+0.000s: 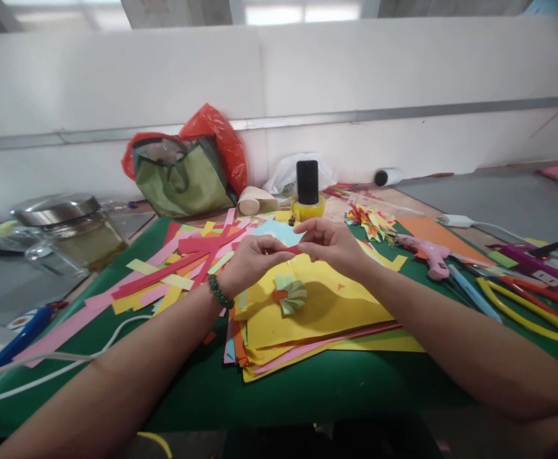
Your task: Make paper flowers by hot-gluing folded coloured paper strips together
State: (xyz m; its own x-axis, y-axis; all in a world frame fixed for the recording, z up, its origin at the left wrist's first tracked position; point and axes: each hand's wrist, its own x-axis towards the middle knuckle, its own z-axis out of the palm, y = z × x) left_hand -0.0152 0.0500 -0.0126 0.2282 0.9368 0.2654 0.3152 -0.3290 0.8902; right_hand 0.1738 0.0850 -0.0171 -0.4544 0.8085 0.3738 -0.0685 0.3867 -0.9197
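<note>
Both hands meet above the middle of a stack of yellow sheets (317, 328), the left hand (255, 260) with thumb and forefinger pinched on a small red paper piece (293, 249), and the right hand (334, 247) with its fingers bent and closed on the same piece from the other side, though the blur makes its exact folds hard to read. A dark green beaded bracelet (219, 293) circles the left wrist. On the top sheet, just below the hands, lies a pale green paper flower (292, 297) with an orange centre. The stack rests on a green cloth (336, 386), with loose paper strips (174, 271) in pink, red and yellow strewn to the left. To the right are a pink glue gun (432, 258), a light blue pen-like stick (474, 293) and yellow-handled scissors (492, 299). Beyond the hands, a phone (307, 182) stands upright at a yellow tape roll (310, 210), while a green bag (183, 182) sits farther left, against a red plastic bag (228, 143)
</note>
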